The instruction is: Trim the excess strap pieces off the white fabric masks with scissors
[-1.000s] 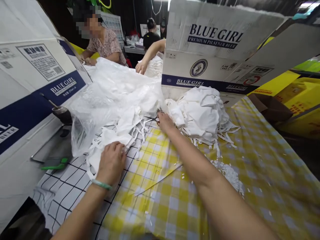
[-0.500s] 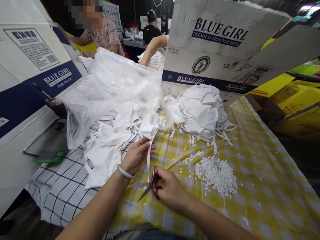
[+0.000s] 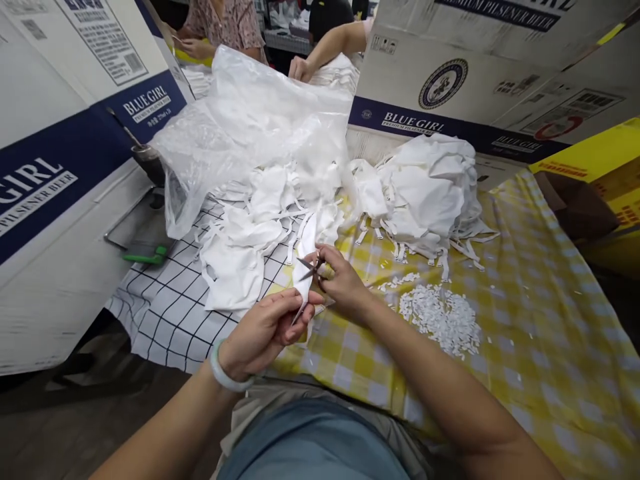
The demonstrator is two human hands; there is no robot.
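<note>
My left hand [image 3: 277,327] pinches the narrow end of a white strapped fabric piece [image 3: 305,285] between thumb and fingers. That piece stretches up from the fingertips toward the other white cloth. My right hand [image 3: 343,281] grips a small pair of scissors [image 3: 308,268], its fingers in the handles. The blades are parted and lie across the fabric, just above my left fingertips; whether they touch it I cannot tell. Crumpled white fabric pieces [image 3: 235,257] lie left of my hands. A bigger heap of similar strapped pieces [image 3: 425,193] sits beyond my right hand.
Small white clippings [image 3: 443,317] lie piled on the yellow checked cloth [image 3: 540,333]. A clear plastic bag [image 3: 270,100] covers the far middle. Cartons stand left [image 3: 65,187] and right [image 3: 480,93]. A tray [image 3: 143,223] with a green-edged item is at left. Other people's arms [image 3: 335,47] work behind.
My right hand and the scissors have moved up and away from me, over the fabric. My left hand has come nearer, drawing the fabric end with it. The view has tilted downward.
</note>
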